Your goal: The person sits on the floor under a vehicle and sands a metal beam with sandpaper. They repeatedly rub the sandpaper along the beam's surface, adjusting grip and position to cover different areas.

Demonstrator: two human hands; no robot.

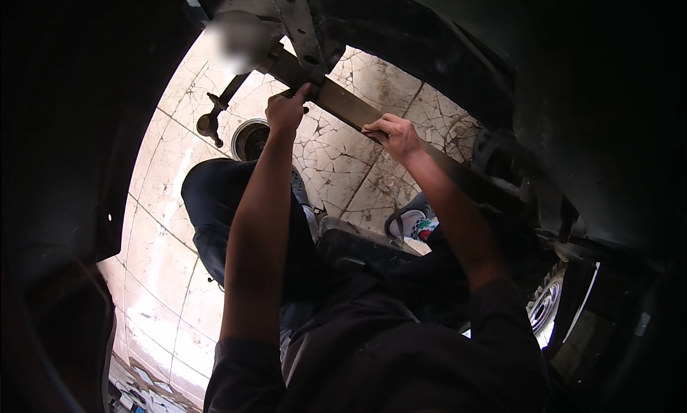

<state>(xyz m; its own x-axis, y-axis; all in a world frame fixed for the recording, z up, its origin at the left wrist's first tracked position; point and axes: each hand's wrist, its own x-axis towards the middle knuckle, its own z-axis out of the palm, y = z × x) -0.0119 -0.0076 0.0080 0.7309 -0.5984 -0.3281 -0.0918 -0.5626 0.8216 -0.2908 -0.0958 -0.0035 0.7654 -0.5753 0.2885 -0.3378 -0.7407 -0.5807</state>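
A long, flat, dark metal beam point(347, 104) runs slantwise from under a bracket with holes point(297, 19) toward the right. My left hand point(285, 114) is closed at the beam's near edge, close to the bracket, with the thumb up against the metal. A dark end pokes out beside its fingers, too small to name. Farther right along the same edge is my right hand point(398, 137), its fingers pinched together. A small brownish bit shows at its fingertips; I cannot tell what it is.
A rod with a ball joint point(208, 124) hangs left of my left hand. Below it, a round metal-rimmed container point(250, 139) stands on the cracked tile floor point(168, 220). Dark vehicle panels point(429, 37) curve around me. A wheel point(546, 305) shows at lower right.
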